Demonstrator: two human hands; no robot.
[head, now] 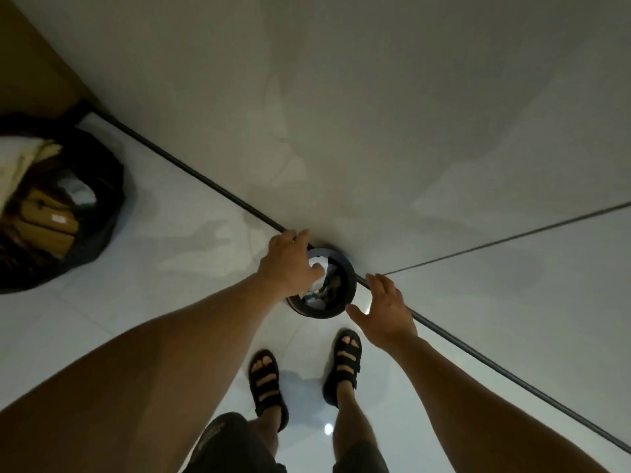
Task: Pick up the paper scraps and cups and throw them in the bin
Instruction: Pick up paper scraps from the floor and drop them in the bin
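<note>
Head view, looking steeply down: bin (349, 273), small, round and black with a broad rim, stands on the glossy white tiled floor (170, 268) at the foot of a pale wall (341, 97). It is touching or just short of the dark strip (205, 179) along the wall's base. White crumpled paper scraps (330, 268) and darker waste lie inside, reaching near the rim. Left grip (288, 264) is over the bin's left and far rim, fingers curled downward. A pale shape sits at its thumb, and it cannot be told whether this is a scrap pinched there. Right grip (386, 312) is released, fingers straight and spread, just beside the bin's near right rim, holding nothing. The dark strip runs from far left, past the bin, to near right; a second dark line leaves the bin toward the right. Feet in black strapped sandals (264, 380) stand on the near side of the bin. An open black bag (106, 206), showing brown cardboard and pale cloth, sits well apart at the left. A broad stretch of tile lies between bag and bin.
</note>
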